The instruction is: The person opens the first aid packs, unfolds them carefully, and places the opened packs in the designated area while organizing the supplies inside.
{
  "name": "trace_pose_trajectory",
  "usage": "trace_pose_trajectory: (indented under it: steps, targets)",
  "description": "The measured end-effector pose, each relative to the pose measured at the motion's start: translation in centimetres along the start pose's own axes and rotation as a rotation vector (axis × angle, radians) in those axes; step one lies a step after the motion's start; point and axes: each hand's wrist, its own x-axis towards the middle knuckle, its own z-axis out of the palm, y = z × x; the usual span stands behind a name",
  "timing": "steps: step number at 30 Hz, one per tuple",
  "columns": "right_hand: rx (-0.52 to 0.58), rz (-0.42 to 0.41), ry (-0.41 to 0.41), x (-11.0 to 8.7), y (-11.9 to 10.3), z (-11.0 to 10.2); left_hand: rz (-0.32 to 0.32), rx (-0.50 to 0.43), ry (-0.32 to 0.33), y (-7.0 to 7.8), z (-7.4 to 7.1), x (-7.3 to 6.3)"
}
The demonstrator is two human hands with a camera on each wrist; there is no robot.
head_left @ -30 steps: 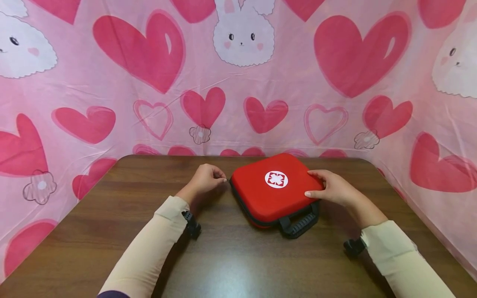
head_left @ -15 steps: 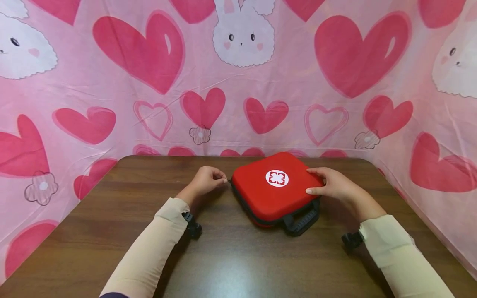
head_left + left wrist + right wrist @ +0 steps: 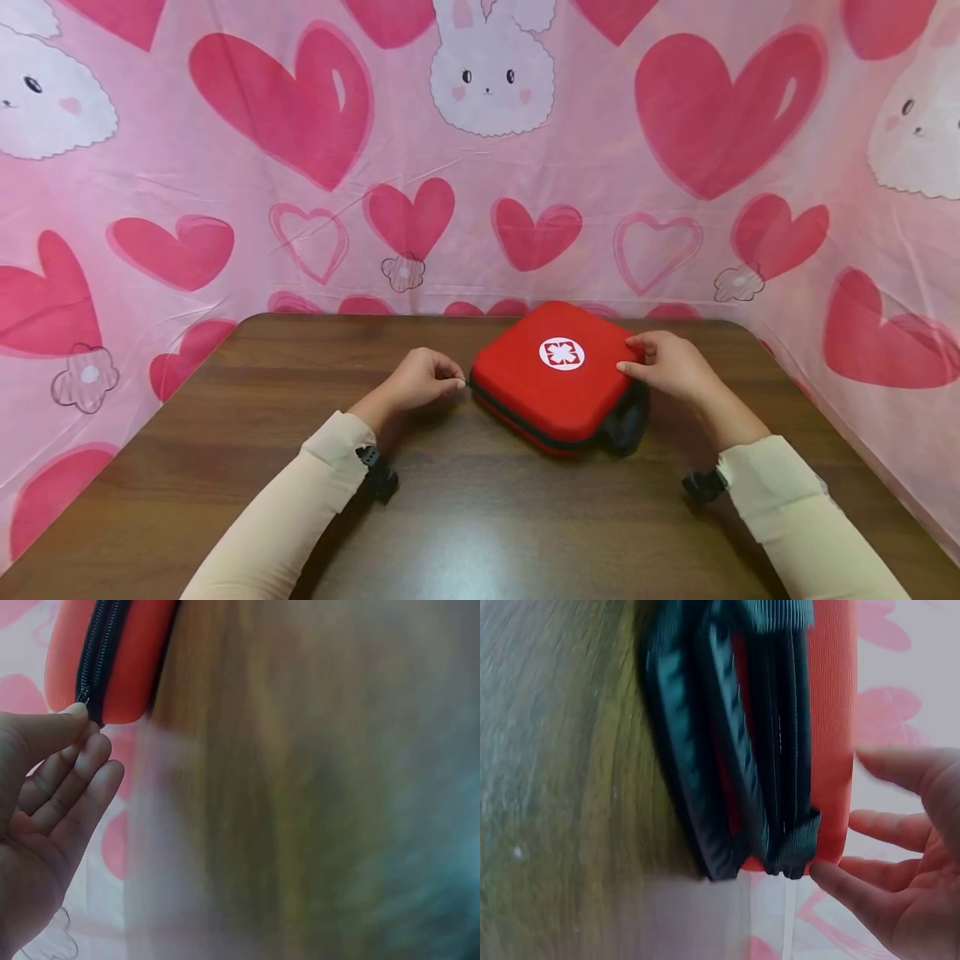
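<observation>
A red first-aid case [image 3: 525, 392] with a white round emblem lies on the wooden table, turned at an angle. Its black handle [image 3: 682, 727] is on the right-hand side. At the left corner, my left hand [image 3: 422, 380] pinches the small zipper pull [image 3: 85, 696] between thumb and index finger. The black zipper [image 3: 105, 645] runs along the case's side, and its teeth look closed in the left wrist view. My right hand [image 3: 675, 367] holds the case by its right corner, thumb and fingers spread apart on it.
The brown wooden table [image 3: 465, 517] extends on all sides of the case. A pink cloth [image 3: 480, 158] with hearts and rabbits hangs behind and along both sides. Black straps with small devices are on both wrists.
The case has turned counterclockwise, its handle swinging to the right and away. My left hand has come slightly nearer and to the right with the zipper pull. My right hand stays at the case.
</observation>
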Motion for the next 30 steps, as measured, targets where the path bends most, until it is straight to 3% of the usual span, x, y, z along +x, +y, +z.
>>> trace_pose_trajectory:
  steps: [9, 17, 26, 30]
  targets:
    - [-0.009, 0.002, -0.142, 0.3, -0.5, 0.4, 0.147, -0.016, -0.099, 1.9, 1.4, -0.7]
    - [0.065, -0.008, -0.204, 0.7, 0.0, 0.2, 0.096, -0.065, -0.14, 2.2, 1.4, -0.9]
    - [0.031, -0.051, -0.221, 0.8, 0.0, 0.1, 0.045, -0.029, -0.057, 1.4, 0.8, -0.3]
    - [0.026, -0.078, -0.239, 1.2, 0.1, 0.3, 0.067, 0.034, -0.001, 1.2, 0.8, 0.3]
